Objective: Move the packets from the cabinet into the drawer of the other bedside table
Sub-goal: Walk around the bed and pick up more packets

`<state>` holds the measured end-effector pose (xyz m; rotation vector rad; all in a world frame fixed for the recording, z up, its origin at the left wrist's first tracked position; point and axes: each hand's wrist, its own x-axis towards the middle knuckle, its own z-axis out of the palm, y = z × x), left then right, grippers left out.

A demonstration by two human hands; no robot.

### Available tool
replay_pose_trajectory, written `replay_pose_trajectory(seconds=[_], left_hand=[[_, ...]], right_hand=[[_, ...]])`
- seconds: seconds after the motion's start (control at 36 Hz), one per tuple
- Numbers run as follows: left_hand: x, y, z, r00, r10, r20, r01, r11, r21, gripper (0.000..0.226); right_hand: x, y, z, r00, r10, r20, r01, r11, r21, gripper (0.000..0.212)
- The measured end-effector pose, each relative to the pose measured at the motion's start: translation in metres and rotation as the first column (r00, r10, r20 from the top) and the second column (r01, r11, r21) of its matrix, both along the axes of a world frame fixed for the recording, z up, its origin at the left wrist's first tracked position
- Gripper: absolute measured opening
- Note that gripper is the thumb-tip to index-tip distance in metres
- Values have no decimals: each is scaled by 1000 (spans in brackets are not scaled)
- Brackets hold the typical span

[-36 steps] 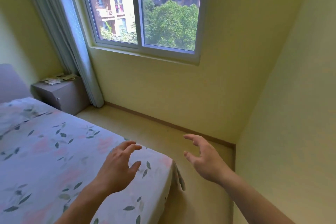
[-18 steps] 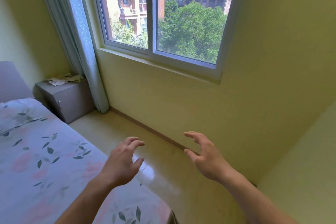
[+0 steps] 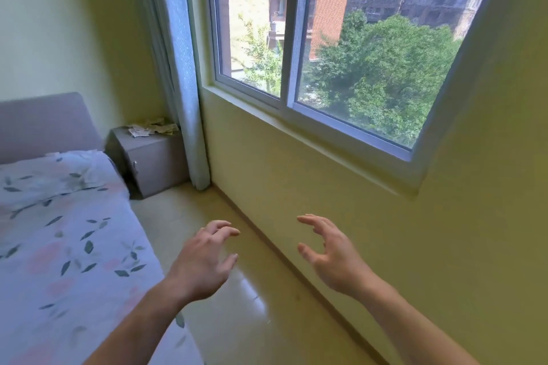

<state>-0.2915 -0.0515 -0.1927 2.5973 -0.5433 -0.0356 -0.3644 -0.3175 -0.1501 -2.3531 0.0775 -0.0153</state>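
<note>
The room is a yellow-walled bedroom, with a window [image 3: 341, 68] on the right wall and a strip of glossy floor [image 3: 237, 290] running between that wall and the bed [image 3: 59, 246]. Compared with a second ago, I see the view swung left and forward: the foot of the bed has dropped out from under my hands, the floor now lies below them, and the bedside table [image 3: 154, 160] in the far corner by the curtain [image 3: 181, 68] stands larger and nearer the middle of the view. My left hand [image 3: 204, 264] and right hand [image 3: 332, 258] keep the same pose as before, raised in front of me, fingers spread and loosely bent, holding nothing. Crumpled papers or packets [image 3: 151, 129] lie on top of the table; I cannot tell which they are, nor whether this table is the source or the destination. Its front is closed, with a small knob showing. I judge the walk down the aisle is under way, and no packet is in hand yet.
</note>
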Motion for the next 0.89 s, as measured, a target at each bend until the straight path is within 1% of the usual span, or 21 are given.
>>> replay_pose_trajectory(seconds=[0.17,0.31,0.44,0.61,0.75,0.89], left_hand=[[38,-45,6,990,140,9,-140,990,-14,42],[62,-56,13,965,260,3,-260,965,-19,42],[83,-39,19,922,386,-9,-386,922,-1,42],[126,-1,20,859,512,-7,-512,859,-5,40],[191,39,19,828,561,-8,-561,828,-14,40],[271,81,35,817,577,15,-577,817,-24,41]], right_hand=[[71,-65,4,992,129,-15,-129,991,-31,52],[133,-80,5,973,231,-19,-232,972,-24,52],[198,-55,5,927,374,-8,-374,927,-12,53],[277,-13,2,868,496,7,-496,868,-18,53],[357,26,2,844,535,42,-534,845,-29,52],[441,73,16,835,545,73,-544,838,-36,51]])
